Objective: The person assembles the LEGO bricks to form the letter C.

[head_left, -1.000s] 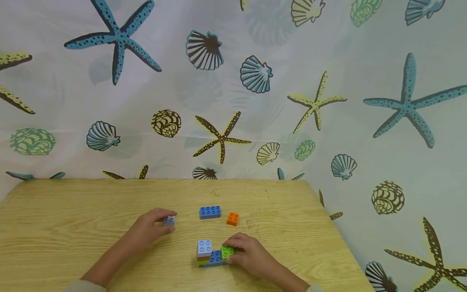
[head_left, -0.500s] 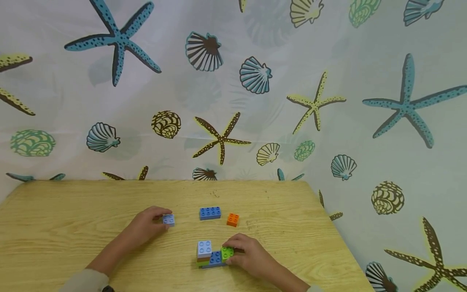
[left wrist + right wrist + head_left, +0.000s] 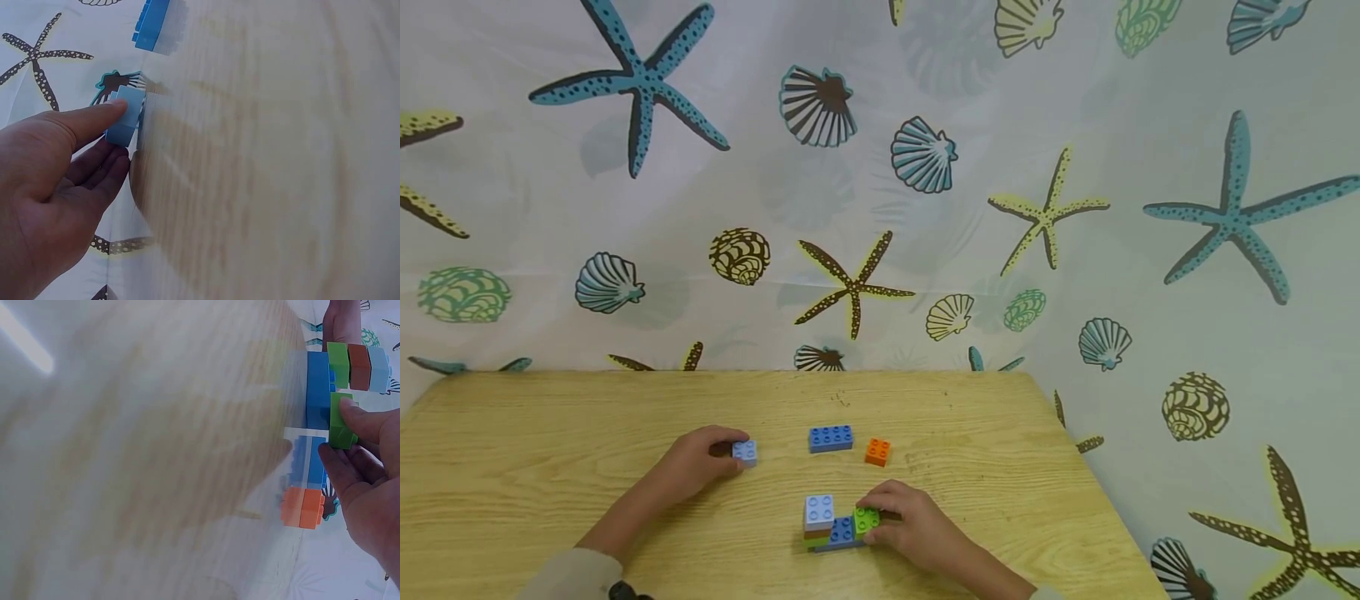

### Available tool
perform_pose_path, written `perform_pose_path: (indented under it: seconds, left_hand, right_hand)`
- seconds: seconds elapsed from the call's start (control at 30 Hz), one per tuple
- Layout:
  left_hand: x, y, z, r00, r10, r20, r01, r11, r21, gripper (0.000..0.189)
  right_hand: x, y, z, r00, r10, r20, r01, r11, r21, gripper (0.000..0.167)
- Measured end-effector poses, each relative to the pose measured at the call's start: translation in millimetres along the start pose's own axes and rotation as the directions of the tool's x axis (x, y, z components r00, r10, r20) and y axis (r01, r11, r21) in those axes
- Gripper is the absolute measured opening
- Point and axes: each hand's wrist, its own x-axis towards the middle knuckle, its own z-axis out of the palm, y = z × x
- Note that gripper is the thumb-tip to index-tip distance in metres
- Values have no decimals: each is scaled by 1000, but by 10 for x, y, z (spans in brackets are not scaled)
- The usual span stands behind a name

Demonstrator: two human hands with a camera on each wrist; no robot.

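In the head view, my left hand (image 3: 696, 460) pinches a small light blue toy building brick (image 3: 745, 452) by its left end, left of the other bricks. The left wrist view shows the thumb on one side of that light blue brick (image 3: 128, 112). My right hand (image 3: 913, 521) pinches a bright green brick (image 3: 867, 520) between thumb and fingers. This green brick sits at the right end of a long blue brick (image 3: 842, 531). On the blue brick's left end rises a stack: green, then a brown brick (image 3: 359, 367), then a pale blue brick (image 3: 819, 510) on top.
Behind the built piece, a loose long blue brick (image 3: 831, 438) and an orange brick (image 3: 877, 452) lie apart on the wooden table (image 3: 587, 417). A curtain (image 3: 715, 183) printed with starfish and shells hangs behind the table and along its right side.
My left fingers have drawn back to the left, leaving more of the light blue brick uncovered; the brick stays nearly in place. The right hand keeps its hold on the green brick.
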Motion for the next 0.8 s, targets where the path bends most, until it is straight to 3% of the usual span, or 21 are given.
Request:
perform_pose_path:
  seconds: [0.37,0.8]
  left_hand:
    - [-123,168,13,1000,9,1,-9,997,-74,43]
    - [-332,665,92,999,-16,36,21,989,-146,37]
  right_hand:
    - [-3,-15,-7,1000,3,1,-3,1000,-16,38]
    - [-7,-14,-15,1000,1,6,-1,1000,5,38]
